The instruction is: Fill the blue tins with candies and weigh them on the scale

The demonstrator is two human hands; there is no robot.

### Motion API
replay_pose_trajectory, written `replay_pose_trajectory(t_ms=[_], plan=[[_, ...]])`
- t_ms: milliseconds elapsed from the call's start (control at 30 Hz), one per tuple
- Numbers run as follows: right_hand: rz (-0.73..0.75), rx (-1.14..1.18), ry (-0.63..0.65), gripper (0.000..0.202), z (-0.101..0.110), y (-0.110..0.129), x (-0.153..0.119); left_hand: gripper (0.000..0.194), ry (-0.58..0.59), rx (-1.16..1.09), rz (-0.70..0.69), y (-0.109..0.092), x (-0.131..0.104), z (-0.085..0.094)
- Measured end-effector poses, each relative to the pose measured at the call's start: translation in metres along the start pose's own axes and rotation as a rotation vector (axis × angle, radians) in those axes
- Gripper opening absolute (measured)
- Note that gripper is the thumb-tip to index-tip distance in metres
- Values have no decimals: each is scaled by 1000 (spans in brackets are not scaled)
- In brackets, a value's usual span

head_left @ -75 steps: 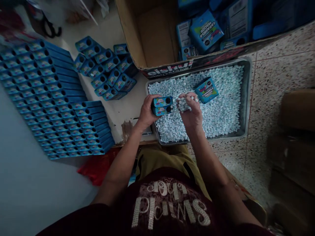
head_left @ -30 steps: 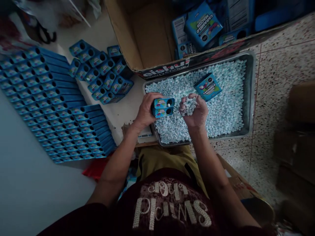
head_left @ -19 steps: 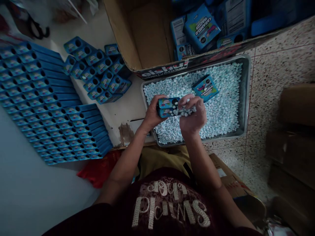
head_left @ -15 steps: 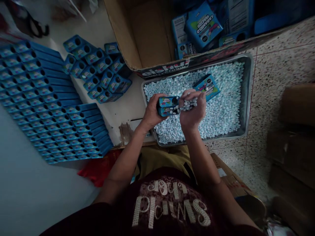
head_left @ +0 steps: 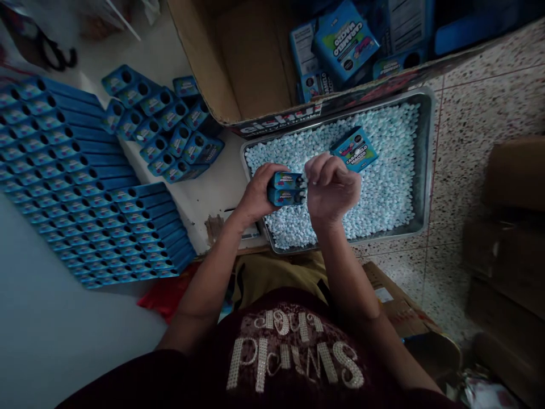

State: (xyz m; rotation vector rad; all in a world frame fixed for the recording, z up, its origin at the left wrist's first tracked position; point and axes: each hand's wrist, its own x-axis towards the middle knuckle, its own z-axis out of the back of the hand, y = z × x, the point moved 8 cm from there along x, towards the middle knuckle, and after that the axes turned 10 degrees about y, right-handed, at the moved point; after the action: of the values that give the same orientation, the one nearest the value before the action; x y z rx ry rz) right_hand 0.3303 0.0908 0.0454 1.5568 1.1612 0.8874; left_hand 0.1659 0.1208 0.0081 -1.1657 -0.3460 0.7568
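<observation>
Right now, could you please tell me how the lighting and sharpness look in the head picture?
Head view: dim light overall, with the brown boxes at the right edge sunk in shadow; head view: the right hand looks slightly soft, though the blue packet in the metal tray reads clearly.

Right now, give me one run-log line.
left hand: gripping two blue boxes; right hand: curled close beside them; tray: pale pieces, another box on top

Held boxes point(head_left: 284, 194) — undersides out of view
</observation>
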Motion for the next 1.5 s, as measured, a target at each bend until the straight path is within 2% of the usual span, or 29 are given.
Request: replay_pose_trajectory(t_ms=[67,133,233,333,400,467,600,733,833,900,967,1067,1133,1200,1300,1400,1500], plan=[[-8,4,45,53,-3,4,-4,72,-17,-127,-27,10,1,-1],[-9,1,39,48,6,7,-11,81,-17,-216,-81,17,3,-2],[-39,-126,-71,48,42,2,-27,92,-25,-294,-147,23,9,-5],[-140,-366,-200,38,84,-16,-47,99,-8,-377,-143,28,14,-11],[-216,-587,-202,29,98,-29,-58,102,20,-418,-119,29,15,-17],[-231,-842,-101,26,96,-40,-61,102,24,-462,-93,28,13,-21],[-178,-1189,143,37,66,-62,-52,96,62,-509,-128,22,4,-23],[-277,-1310,281,59,45,-92,-43,96,17,-398,-101,27,-8,-3],[-338,-1297,350,49,40,-110,-45,88,10,-250,-83,24,-15,13],[-369,-1227,352,40,45,-117,-46,84,-32,-147,-67,18,-17,23],[-413,-1070,247,32,61,-118,-46,83,-91,-87,-52,15,-16,30],[-534,-628,-35,28,97,-116,-49,84,-105,-114,-90,23,-6,26],[-626,-244,-127,31,111,-118,-56,90,-64,-189,-133,38,5,16],[-690,106,-114,32,111,-117,-60,101,-27,-247,-147,56,14,4],[-717,426,-53,34,100,-109,-61,116,-29,-240,-90,76,16,-9],[-713,625,-45,33,85,-107,-62,118,-109,-228,2,80,-2,-13],[-715,813,-40,27,66,-102,-62,104,-222,-266,111,76,-30,-10]])
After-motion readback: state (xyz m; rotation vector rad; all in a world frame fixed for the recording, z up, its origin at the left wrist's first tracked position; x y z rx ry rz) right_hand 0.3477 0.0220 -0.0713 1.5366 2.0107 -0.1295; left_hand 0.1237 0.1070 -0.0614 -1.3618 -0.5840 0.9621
